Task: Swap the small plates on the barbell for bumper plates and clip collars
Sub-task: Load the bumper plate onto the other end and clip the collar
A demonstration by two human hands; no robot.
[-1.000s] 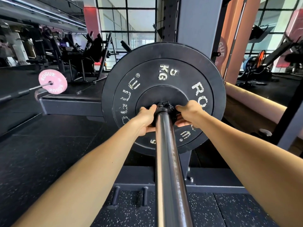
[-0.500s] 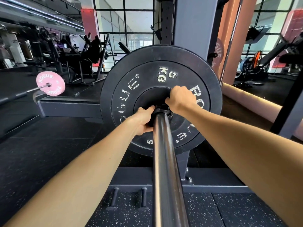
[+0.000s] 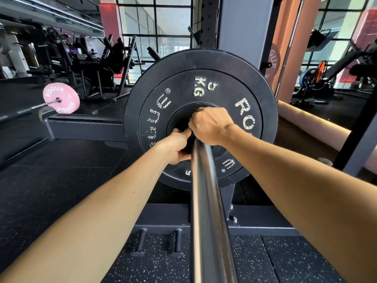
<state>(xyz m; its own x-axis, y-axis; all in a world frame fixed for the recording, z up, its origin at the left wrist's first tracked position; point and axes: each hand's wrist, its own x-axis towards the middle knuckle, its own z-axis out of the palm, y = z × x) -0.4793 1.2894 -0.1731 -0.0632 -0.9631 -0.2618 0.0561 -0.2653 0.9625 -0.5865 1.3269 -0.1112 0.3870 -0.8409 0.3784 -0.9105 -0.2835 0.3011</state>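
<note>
At the far end of the barbell sleeve, hard against the hub of the black bumper plate, both my hands are closed round the collar. My left hand cups it from the left and beneath, fingers curled, thumb laid along the top. My right hand is fisted over it from above and the right, knuckles toward me. The collar itself is almost wholly hidden between them, so I cannot tell whether its lever is locked.

The plate is marked 5 KG and stands upright on the sleeve, just in front of the grey rack upright. I judge it light for its width, with stiff, grippy rubber that is best taken by the rim. The steel sleeve is smooth and slick; the collar is small and hard and needs a firm squeeze with a push flush to the hub.

Far left, a pink small plate sits on another bar, well apart.
</note>
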